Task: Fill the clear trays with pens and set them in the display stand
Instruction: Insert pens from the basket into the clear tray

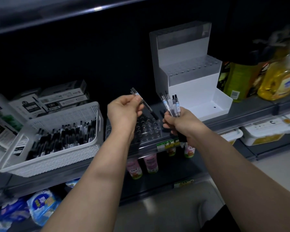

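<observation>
Left hand (124, 113): fingers curled, thumb and fingertips pinching a single pen (147, 108) held at a slant.
Right hand (181, 123): clenched round a bundle of pens (175, 104), their ends fanning upward.
Pens: slim clear barrels, black ends, pale labels.
Clear tray (151, 129): transparent plastic with rows of round holes; lies on the shelf between and just beneath both hands.
Display stand (182, 77): white, stepped, with an open front bin; beyond the right hand.
Basket (60, 158): white perforated plastic, left of the left hand, heaped with loose pens (64, 138).
Shelf (251, 108): dull grey store shelving, dark back panel; boxes (62, 97) behind the basket, yellow bottles (278, 81) far right.
</observation>
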